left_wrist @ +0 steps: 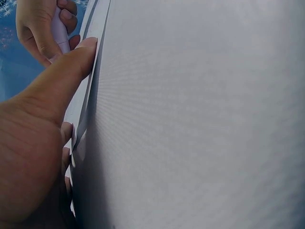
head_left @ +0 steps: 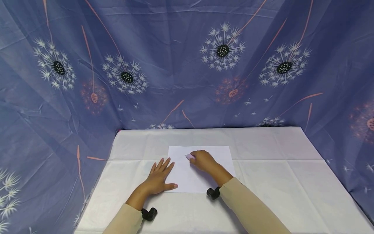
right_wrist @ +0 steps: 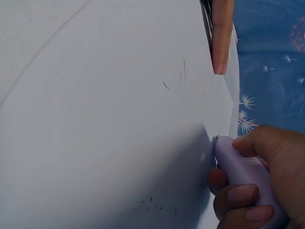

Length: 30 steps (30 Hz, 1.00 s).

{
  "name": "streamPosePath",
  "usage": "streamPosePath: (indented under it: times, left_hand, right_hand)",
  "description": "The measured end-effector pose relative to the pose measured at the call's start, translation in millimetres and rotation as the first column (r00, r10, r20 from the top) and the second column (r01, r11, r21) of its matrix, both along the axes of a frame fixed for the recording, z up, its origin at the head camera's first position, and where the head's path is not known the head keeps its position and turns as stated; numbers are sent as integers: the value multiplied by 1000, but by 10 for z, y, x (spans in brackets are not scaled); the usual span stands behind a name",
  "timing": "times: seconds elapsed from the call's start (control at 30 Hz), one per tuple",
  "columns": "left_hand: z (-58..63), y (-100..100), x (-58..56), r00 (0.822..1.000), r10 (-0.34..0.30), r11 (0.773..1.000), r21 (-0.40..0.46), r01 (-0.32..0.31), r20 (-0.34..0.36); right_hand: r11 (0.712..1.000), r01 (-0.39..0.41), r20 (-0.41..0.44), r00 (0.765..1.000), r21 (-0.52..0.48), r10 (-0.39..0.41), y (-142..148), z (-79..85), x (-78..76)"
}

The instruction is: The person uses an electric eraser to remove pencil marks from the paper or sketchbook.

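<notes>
A sheet of white paper (head_left: 187,182) lies on the white-covered table. My left hand (head_left: 157,178) rests on its left edge, fingers spread and thumb out along the near left corner. My right hand (head_left: 203,161) grips a thick lilac pen-shaped tool (right_wrist: 243,171), its small pointed end towards the upper left part of the sheet. In the right wrist view the tip sits close over the paper, and a shadow falls beside it. Several short thin dark marks (right_wrist: 184,70) and tiny dark specks (right_wrist: 156,206) show on the sheet. The tool's kind does not show clearly.
The white cloth (head_left: 268,182) on the table has fold creases. A blue curtain (head_left: 175,65) with dandelion prints hangs behind and at the sides. Black wrist cameras (head_left: 149,214) sit at both cuffs of the beige sleeves (head_left: 251,204).
</notes>
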<state>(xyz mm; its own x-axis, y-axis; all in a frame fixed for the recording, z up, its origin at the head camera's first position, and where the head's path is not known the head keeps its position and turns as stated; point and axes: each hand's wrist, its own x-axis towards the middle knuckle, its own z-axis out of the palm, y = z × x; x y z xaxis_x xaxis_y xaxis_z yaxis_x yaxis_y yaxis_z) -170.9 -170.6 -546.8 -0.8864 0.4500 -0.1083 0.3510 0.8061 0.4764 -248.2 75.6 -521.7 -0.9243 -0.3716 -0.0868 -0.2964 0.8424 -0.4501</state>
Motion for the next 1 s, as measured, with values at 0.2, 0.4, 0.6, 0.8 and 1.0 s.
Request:
streamPosePath:
  times: [0.2,0.4,0.6,0.8,1.0]
  left_hand:
    - [-38,-17,9,1000,-15,998,57,16,-19]
    - [-47,-15,7,1000,-12,999,48,13,-19]
    - [-19,-11,10,1000,-11,999,33,11,2]
    - [-14,-10,13,1000,-9,1000,9,9,-2]
    - [-13,-10,5,1000,-7,1000,-13,7,-9]
  right_hand:
    - [1000,-10,-4,1000,-2,10,-25,-3,-16]
    - [1000,-25,-41,999,-1,25,-47,10,-15]
    - [1000,-20,-37,999,-15,20,-81,31,0]
    - [1000,-11,-29,1000,9,12,-89,21,-10]
    - [1000,13,-54,998,15,-12,-61,1,2]
